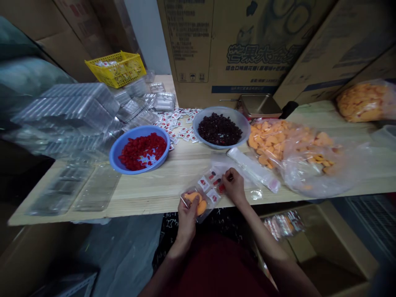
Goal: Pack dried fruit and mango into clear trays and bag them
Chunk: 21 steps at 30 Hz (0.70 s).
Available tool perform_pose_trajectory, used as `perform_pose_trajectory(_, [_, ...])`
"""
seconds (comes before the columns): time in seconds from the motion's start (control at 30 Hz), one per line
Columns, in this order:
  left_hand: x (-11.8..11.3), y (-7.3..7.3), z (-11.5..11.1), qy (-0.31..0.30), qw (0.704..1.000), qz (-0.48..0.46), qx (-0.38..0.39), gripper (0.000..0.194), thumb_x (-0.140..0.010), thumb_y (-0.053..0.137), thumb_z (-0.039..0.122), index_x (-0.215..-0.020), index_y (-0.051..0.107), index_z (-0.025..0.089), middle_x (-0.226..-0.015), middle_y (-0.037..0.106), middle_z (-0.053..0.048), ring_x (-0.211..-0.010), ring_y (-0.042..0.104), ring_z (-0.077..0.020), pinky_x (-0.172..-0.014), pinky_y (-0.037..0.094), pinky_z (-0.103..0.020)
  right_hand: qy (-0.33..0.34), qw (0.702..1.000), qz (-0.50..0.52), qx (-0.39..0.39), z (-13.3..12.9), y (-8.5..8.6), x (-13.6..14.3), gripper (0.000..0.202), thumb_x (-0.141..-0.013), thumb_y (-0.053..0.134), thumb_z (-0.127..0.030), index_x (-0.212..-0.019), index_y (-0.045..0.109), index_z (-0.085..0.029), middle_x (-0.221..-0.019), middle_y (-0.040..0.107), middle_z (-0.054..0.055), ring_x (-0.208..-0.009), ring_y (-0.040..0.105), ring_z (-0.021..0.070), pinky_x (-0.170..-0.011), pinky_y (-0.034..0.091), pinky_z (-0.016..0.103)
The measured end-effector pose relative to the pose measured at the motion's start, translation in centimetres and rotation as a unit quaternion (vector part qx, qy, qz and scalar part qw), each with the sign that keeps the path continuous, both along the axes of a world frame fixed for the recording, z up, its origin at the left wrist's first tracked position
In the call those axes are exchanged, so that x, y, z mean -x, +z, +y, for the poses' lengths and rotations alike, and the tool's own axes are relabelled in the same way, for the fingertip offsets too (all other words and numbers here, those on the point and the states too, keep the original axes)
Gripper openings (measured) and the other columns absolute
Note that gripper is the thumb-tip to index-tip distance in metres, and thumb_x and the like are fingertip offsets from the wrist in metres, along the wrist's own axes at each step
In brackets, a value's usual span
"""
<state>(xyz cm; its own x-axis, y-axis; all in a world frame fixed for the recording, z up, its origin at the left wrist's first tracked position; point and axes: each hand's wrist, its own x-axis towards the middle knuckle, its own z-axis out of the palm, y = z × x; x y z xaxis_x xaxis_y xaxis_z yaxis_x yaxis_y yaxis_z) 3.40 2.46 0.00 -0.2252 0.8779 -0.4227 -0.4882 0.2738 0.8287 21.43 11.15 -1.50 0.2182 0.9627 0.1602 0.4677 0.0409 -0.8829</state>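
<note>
My left hand grips the near end of a clear plastic tray at the table's front edge. Its thumb lies over orange flat pieces in the near compartment. Farther along, the tray holds white sachets with a red print, and red and dark pieces fill the far compartments. My right hand is over the tray's far right corner, fingers pinched together beside a red piece. Whatever lies between those fingertips is too small to make out.
Behind the tray stand a blue bowl of red pieces and a bowl of dark pieces, with loose sachets between. Rightward lie a long plastic packet and a bag of orange pieces. Stacked clear trays crowd the left; an open carton sits below.
</note>
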Motion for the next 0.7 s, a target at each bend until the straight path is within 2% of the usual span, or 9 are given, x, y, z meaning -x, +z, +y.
perform_pose_trajectory(0.07, [-0.1, -0.2, -0.3, -0.014, 1.000, 0.007, 0.000, 0.047, -0.074, 0.078, 0.039, -0.112, 0.058, 0.018, -0.100, 0.070, -0.006, -0.088, 0.069, -0.0185, -0.080, 0.054, -0.030, 0.004, 0.999, -0.045, -0.005, -0.1, -0.1, 0.3, 0.005, -0.078, 0.053, -0.024, -0.082, 0.055, -0.021, -0.065, 0.051, -0.004, -0.058, 0.047, 0.0137, -0.059, 0.038, 0.026])
perform_pose_trajectory(0.17, [0.0, -0.5, -0.3, -0.036, 0.999, 0.006, -0.004, 0.045, -0.075, 0.077, 0.039, -0.109, 0.058, 0.018, -0.097, 0.069, -0.005, -0.083, 0.068, -0.0180, -0.077, 0.054, -0.030, 0.016, 0.994, -0.104, 0.011, 0.3, -0.3, 0.2, 0.019, -0.080, 0.050, -0.023, -0.095, 0.060, -0.019, -0.072, 0.058, 0.000, -0.064, 0.053, 0.0163, -0.063, 0.039, 0.028])
perform_pose_trajectory(0.27, [0.3, -0.6, -0.2, -0.050, 0.999, 0.005, -0.009, 0.045, -0.075, 0.077, 0.039, -0.109, 0.058, 0.018, -0.093, 0.069, -0.004, -0.079, 0.068, -0.0175, -0.074, 0.054, -0.029, 0.019, 0.991, -0.130, 0.019, 0.9, -0.5, 0.0, 0.015, -0.082, 0.049, -0.024, -0.087, 0.062, -0.019, -0.071, 0.061, 0.002, -0.065, 0.054, 0.0174, -0.064, 0.038, 0.028])
perform_pose_trajectory(0.37, [0.7, -0.3, -0.1, -0.072, 0.997, 0.029, -0.027, 0.042, -0.075, 0.078, 0.039, -0.107, 0.060, 0.018, -0.090, 0.070, -0.004, -0.078, 0.067, -0.0167, -0.072, 0.053, -0.026, 0.017, 0.993, -0.114, 0.012, 1.1, -0.3, -0.1, 0.015, -0.085, 0.048, -0.026, -0.081, 0.061, -0.020, -0.068, 0.060, 0.002, -0.062, 0.052, 0.0168, -0.063, 0.038, 0.027])
perform_pose_trajectory(0.5, [1.0, 0.1, 0.2, -0.099, 0.992, 0.055, -0.060, 0.037, -0.076, 0.076, 0.038, -0.105, 0.062, 0.019, -0.096, 0.071, -0.005, -0.085, 0.068, -0.0178, -0.076, 0.053, -0.026, 0.015, 0.996, -0.089, 0.017, 1.0, 0.2, 0.4, 0.018, -0.088, 0.050, -0.030, -0.077, 0.060, -0.021, -0.066, 0.060, 0.001, -0.060, 0.051, 0.0161, -0.061, 0.037, 0.026])
perform_pose_trajectory(0.6, [0.8, 0.2, 0.6, -0.110, 0.991, 0.056, -0.056, 0.039, -0.075, 0.077, 0.038, -0.106, 0.062, 0.020, -0.100, 0.072, -0.007, -0.087, 0.068, -0.0193, -0.079, 0.054, -0.030, 0.032, 0.996, -0.087, 0.015, 0.9, 0.6, 0.8, 0.019, -0.090, 0.050, -0.031, -0.077, 0.060, -0.022, -0.065, 0.059, 0.000, -0.060, 0.050, 0.0159, -0.060, 0.036, 0.026])
perform_pose_trajectory(0.7, [0.2, -0.1, 1.1, -0.094, 0.994, 0.034, -0.033, 0.043, -0.073, 0.079, 0.039, -0.106, 0.061, 0.019, -0.096, 0.072, -0.006, -0.083, 0.069, -0.0194, -0.076, 0.054, -0.030, 0.060, 0.994, -0.091, 0.009, 0.6, 1.1, 0.9, 0.017, -0.090, 0.049, -0.028, -0.079, 0.060, -0.021, -0.066, 0.060, 0.000, -0.061, 0.052, 0.0159, -0.061, 0.036, 0.026])
